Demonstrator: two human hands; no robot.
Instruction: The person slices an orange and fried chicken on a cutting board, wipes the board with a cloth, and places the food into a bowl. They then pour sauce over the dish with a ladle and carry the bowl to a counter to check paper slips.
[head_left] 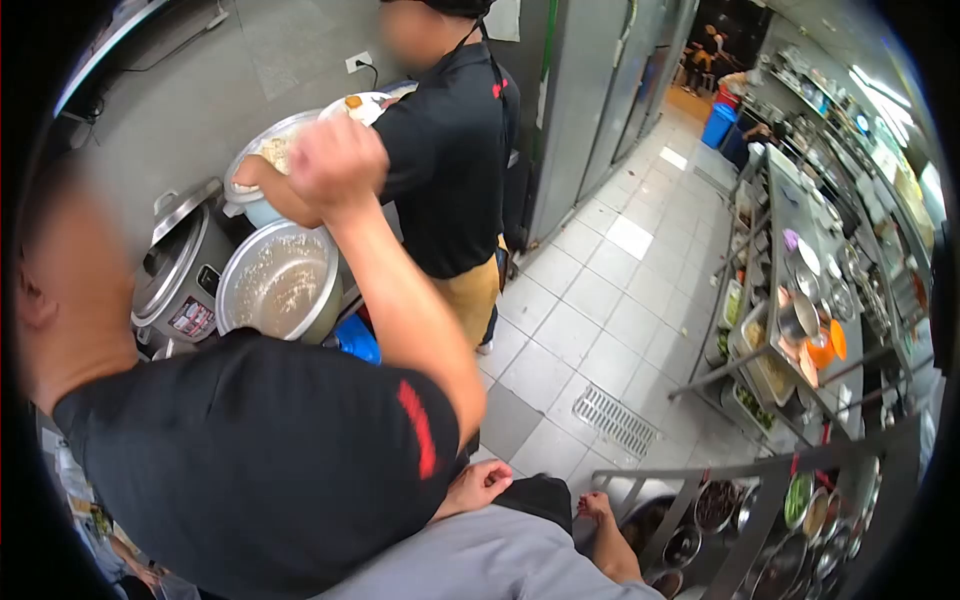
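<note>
My left hand point(478, 487) is low in front of my grey shirt point(450, 562), beside the black sleeve of a co-worker point(260, 440). Its fingers are loosely curled and I see nothing in them. My right hand point(595, 507) hangs near the metal rail point(735, 467), fingers curled in, also with nothing visible in it. The near co-worker raises a blurred forearm across the view. Beyond, a second co-worker point(440, 150) in black holds a plate point(362, 108) with food and reaches into a pot of rice point(275, 150).
A large pot point(328, 305) with rice stuck inside and a rice cooker point(185, 270) stand at left. The tiled aisle point(570, 320) has a drain grate point(614, 420). Along the right runs a steel counter point(800, 200) with pans and tubs. Bowls of ingredients point(797, 500) sit below the rail.
</note>
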